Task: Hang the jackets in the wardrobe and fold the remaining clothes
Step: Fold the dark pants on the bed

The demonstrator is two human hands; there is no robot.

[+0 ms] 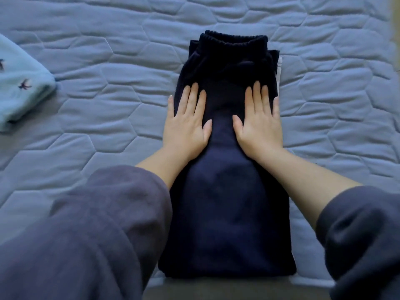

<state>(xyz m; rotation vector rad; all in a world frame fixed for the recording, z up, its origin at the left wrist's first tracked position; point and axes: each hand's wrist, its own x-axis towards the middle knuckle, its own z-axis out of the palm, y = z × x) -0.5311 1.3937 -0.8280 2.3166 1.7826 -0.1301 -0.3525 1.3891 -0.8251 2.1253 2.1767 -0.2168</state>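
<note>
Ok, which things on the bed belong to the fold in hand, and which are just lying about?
In the job: navy elastic-waist trousers; left hand and right hand, both pressing flat on them.

Lying about: light blue bird-print garment at the left edge; quilted blue bedcover.

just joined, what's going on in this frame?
A person is folding clothes on a quilted blue bed cover. Both hands lie flat with straight fingers on dark navy trousers, folded lengthwise with the elastic waistband at the far end: left hand on the left edge, right hand on the right. A light blue garment with small bird prints lies apart at far left.
</note>
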